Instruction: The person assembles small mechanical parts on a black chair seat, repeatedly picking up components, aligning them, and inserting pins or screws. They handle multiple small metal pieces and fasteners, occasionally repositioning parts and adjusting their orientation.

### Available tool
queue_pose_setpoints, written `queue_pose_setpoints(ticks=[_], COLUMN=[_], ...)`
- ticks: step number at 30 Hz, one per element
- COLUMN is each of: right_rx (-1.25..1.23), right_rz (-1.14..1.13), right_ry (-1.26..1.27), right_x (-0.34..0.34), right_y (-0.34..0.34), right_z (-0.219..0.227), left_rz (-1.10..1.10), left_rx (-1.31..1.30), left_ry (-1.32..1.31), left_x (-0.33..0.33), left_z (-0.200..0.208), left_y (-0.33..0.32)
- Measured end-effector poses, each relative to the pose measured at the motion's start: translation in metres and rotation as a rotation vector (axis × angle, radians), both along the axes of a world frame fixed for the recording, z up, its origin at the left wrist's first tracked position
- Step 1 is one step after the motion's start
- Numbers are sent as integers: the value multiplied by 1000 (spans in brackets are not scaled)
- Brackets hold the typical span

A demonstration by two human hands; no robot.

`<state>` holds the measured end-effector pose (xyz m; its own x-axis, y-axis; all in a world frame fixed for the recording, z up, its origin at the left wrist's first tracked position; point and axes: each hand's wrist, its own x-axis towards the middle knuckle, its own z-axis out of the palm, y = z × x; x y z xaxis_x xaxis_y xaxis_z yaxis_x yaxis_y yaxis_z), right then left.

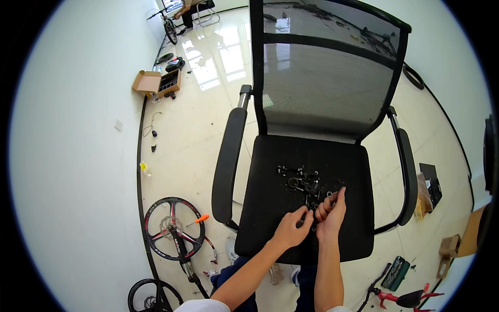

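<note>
On the black seat of an office chair [358, 229] lies a loose pile of small metal parts [306, 184], among them bolts, washers and a larger piece with a round opening [294, 182]. My left hand [292, 230] is at the near edge of the pile, fingers closed around something dark and small that I cannot make out. Beside it my right hand [331, 213] is turned with its fingers curled, thumb up, against small metal pieces too small to name. The hands are close together over the front part of the seat.
Chair armrests [228, 161] flank the seat. On the floor at left are a spoked wheel with a fork [174, 229], an orange-handled screwdriver [201, 219] and an open cardboard box [148, 83]. A green case [396, 273] and red bike frame [387, 297] lie lower right. Another person [187, 15] sits far off.
</note>
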<state>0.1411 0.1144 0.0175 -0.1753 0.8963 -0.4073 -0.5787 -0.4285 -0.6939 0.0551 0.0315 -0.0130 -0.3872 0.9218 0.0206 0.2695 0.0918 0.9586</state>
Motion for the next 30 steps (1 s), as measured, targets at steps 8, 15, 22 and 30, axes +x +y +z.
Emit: queue_pose_setpoints(ticks=[8,15,22,30], right_rx=[683,936,1016,1263], right_rz=[-11,39,136,122], right_ry=[-266,-531,-492,-612], right_x=[-16,-29,-35,-38], right_y=[-32,-51,-63,-80], right_z=[-13,-2,-4,-10], left_rz=[102,171,261,235], left_rx=[36,-63,-86,-98], left_ry=[-134,-268,-316,-268], left_x=[-16,-20,-27,-28], left_z=[-16,7,-1,-47], left_y=[-8,-12,-10,-16])
